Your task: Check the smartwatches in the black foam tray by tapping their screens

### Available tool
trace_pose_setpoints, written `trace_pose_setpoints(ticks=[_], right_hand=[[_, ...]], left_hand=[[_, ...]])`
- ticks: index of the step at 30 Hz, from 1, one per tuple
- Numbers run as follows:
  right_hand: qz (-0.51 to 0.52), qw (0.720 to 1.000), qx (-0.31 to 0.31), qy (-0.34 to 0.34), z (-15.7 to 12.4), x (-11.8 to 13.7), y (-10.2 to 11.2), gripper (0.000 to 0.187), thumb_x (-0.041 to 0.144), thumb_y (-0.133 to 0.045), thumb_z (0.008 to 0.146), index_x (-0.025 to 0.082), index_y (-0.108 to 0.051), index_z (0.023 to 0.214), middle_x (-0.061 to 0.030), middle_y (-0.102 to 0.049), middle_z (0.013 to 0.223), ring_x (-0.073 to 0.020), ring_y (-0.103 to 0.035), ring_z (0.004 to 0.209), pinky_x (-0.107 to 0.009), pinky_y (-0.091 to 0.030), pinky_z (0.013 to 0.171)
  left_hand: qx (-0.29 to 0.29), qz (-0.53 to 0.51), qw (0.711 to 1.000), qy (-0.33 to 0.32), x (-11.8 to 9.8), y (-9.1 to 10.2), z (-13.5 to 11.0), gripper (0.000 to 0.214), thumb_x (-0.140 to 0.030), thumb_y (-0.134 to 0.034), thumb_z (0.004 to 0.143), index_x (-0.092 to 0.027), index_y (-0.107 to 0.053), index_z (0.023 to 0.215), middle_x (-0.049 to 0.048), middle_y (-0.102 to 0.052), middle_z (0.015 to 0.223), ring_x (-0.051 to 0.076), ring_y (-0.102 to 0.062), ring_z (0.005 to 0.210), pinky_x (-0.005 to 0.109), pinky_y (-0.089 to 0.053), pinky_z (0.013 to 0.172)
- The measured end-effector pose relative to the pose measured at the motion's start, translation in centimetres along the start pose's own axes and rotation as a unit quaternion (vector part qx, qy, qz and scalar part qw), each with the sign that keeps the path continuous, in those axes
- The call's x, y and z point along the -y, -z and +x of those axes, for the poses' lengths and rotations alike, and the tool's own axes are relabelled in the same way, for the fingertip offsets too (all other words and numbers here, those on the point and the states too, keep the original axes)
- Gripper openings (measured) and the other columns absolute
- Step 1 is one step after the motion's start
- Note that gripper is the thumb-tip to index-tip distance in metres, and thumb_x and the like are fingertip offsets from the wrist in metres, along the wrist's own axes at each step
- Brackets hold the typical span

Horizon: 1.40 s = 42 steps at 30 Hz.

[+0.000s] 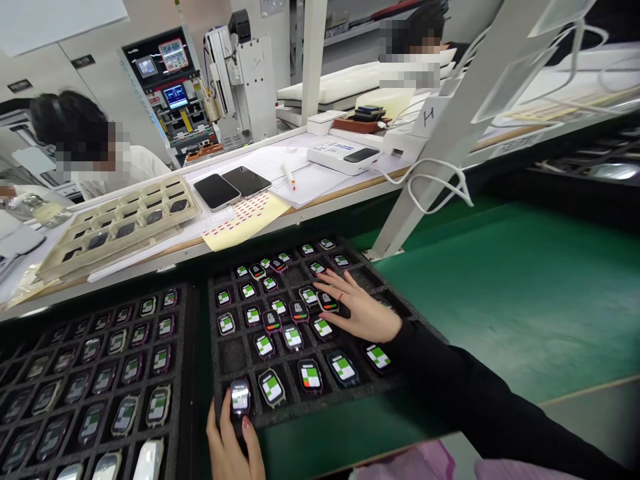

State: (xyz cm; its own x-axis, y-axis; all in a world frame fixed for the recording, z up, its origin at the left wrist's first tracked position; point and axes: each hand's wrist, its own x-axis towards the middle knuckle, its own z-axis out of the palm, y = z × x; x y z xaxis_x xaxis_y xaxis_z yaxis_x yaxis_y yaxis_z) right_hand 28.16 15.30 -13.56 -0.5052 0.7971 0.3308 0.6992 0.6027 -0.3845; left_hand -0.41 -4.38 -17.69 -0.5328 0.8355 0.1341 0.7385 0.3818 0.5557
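Note:
A black foam tray holds several smartwatches, many showing green-and-white screens. My right hand, with a thin red ring on one finger, is over the tray's right part. Its thumb and fingers are at the sides of a dark-screened smartwatch, close to a green-screened watch. At the near left corner, my left hand has its thumb and a finger around a smartwatch with a bright, glare-covered face. Other dark-screened watches, such as one near the middle, rest across the dividers.
Another foam tray of watches lies to the left. Green mat covers the bench. On the raised shelf are a beige tray, two phones and a white box. A slanted white post stands right. Two people sit beyond.

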Motion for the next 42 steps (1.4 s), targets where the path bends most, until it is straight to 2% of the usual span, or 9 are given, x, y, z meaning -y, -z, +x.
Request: trace_pose_setpoints(ticks=[5,14,22,25,29,32,35,38,42], right_hand=[[0.009,0.999,0.03,0.029,1.0,2.1,-0.9,0.059,0.035,-0.058,0.092,0.015,-0.038,0.144,-0.0145,-0.05,0.138,-0.0309,-0.033,0.137,-0.06,-0.019,0.115],[0.013,0.996,0.046,0.071,2.0,2.5,-2.6,0.054,0.026,-0.053,0.094,0.014,-0.039,0.144,-0.0164,-0.053,0.134,-0.0287,-0.041,0.133,-0.057,-0.021,0.116],[0.039,0.996,0.037,0.067,1.9,2.3,-2.0,0.06,0.027,-0.052,0.094,0.02,-0.03,0.15,-0.0126,-0.049,0.139,-0.0291,-0.033,0.137,-0.06,-0.018,0.115],[0.04,0.998,-0.006,0.038,1.8,1.5,-0.9,0.056,0.033,-0.044,0.098,0.021,-0.028,0.15,-0.0113,-0.045,0.143,-0.0286,-0.03,0.139,-0.06,-0.018,0.115],[0.036,0.995,-0.086,-0.035,0.9,-0.9,1.8,0.05,0.037,-0.041,0.097,0.02,-0.039,0.144,-0.0104,-0.049,0.14,-0.0295,-0.035,0.136,-0.056,-0.02,0.116],[0.059,0.984,-0.112,-0.127,-0.2,-3.5,3.6,0.049,0.042,-0.046,0.092,0.019,-0.05,0.135,-0.0116,-0.053,0.136,-0.0337,-0.041,0.132,-0.054,-0.031,0.111],[0.149,0.942,-0.122,-0.277,-0.9,-6.3,4.1,0.043,0.042,-0.055,0.086,0.018,-0.06,0.121,-0.0131,-0.066,0.115,-0.0341,-0.06,0.11,-0.047,-0.047,0.094],[0.302,0.845,-0.181,-0.401,-1.6,-8.7,3.2,0.022,0.033,-0.06,0.078,0.018,-0.064,0.093,-0.0087,-0.067,0.081,-0.0248,-0.064,0.078,-0.036,-0.051,0.075],[0.406,0.779,-0.243,-0.412,-2.8,-10.8,1.9,0.017,0.039,-0.057,0.076,0.023,-0.056,0.082,-0.0006,-0.053,0.064,-0.0162,-0.05,0.055,-0.029,-0.043,0.051]], left_hand=[[-0.011,0.001,1.0,-0.015,0.3,-0.1,0.0,0.047,-0.042,-0.031,0.096,-0.019,-0.051,0.13,0.0159,-0.04,0.14,0.033,-0.045,0.128,0.046,-0.049,0.093],[-0.004,-0.002,1.0,-0.019,0.5,0.0,0.0,0.044,-0.04,-0.033,0.096,-0.02,-0.05,0.132,0.0147,-0.04,0.141,0.032,-0.045,0.128,0.045,-0.05,0.092],[-0.009,-0.002,1.0,-0.029,0.2,0.1,-0.1,0.044,-0.039,-0.032,0.096,-0.018,-0.052,0.129,0.0159,-0.041,0.14,0.034,-0.044,0.129,0.044,-0.05,0.09],[-0.005,0.003,1.0,-0.017,-0.1,0.2,-0.1,0.044,-0.04,-0.031,0.097,-0.019,-0.052,0.13,0.0158,-0.04,0.141,0.034,-0.045,0.128,0.044,-0.051,0.089],[-0.006,0.002,1.0,-0.024,0.0,0.2,-0.1,0.044,-0.038,-0.031,0.097,-0.019,-0.051,0.131,0.0151,-0.041,0.141,0.033,-0.044,0.129,0.045,-0.05,0.092],[-0.009,-0.001,1.0,-0.027,0.3,0.1,-0.1,0.044,-0.038,-0.032,0.097,-0.019,-0.051,0.131,0.0152,-0.042,0.14,0.033,-0.043,0.13,0.045,-0.049,0.094],[-0.008,-0.006,0.999,-0.032,0.6,0.0,-0.1,0.044,-0.038,-0.033,0.096,-0.02,-0.051,0.131,0.015,-0.042,0.14,0.032,-0.044,0.13,0.044,-0.049,0.094],[-0.009,-0.006,1.0,-0.029,0.7,0.0,-0.1,0.044,-0.038,-0.033,0.096,-0.02,-0.052,0.131,0.015,-0.042,0.139,0.032,-0.045,0.129,0.045,-0.049,0.095],[-0.022,-0.012,0.999,-0.033,0.5,0.1,-0.2,0.043,-0.037,-0.033,0.096,-0.019,-0.052,0.13,0.0157,-0.043,0.139,0.03,-0.046,0.128,0.046,-0.048,0.097]])
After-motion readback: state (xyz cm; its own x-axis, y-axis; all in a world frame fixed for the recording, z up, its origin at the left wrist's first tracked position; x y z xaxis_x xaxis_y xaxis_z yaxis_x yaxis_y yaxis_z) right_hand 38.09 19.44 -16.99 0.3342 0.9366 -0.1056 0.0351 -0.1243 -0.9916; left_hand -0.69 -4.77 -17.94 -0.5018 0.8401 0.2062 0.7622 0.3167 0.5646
